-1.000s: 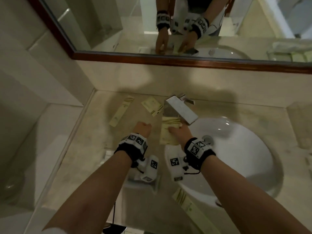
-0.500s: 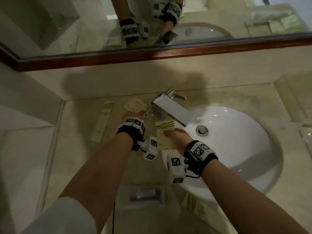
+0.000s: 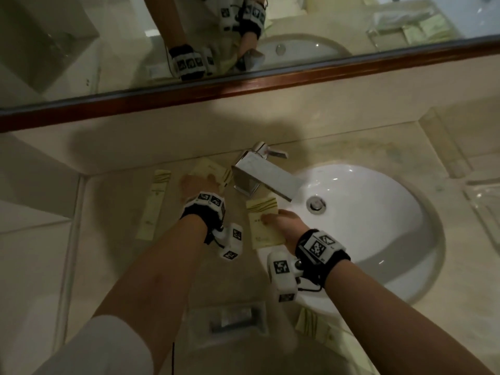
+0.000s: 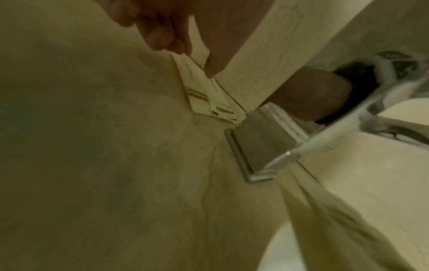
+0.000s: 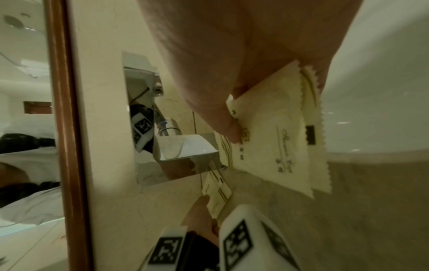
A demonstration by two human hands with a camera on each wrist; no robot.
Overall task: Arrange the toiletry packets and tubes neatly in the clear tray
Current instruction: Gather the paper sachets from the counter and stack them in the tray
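Two packets (image 5: pixel 274 139) pinched under right hand (image 3: pixel 286 226) thumb; left hand (image 3: pixel 196 185) fingertips seemingly touch another packet (image 4: pixel 204 95).

Right hand (image 5: pixel 232 60) pinches cream packets (image 5: pixel 274 146) beside the chrome faucet (image 5: pixel 185 148).

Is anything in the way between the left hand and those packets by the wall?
Nothing visible does. The left hand has its fingertips touching the wall packets. The faucet stands close on their right, beside them, not between. The right hand holds two other packets clear of that path.
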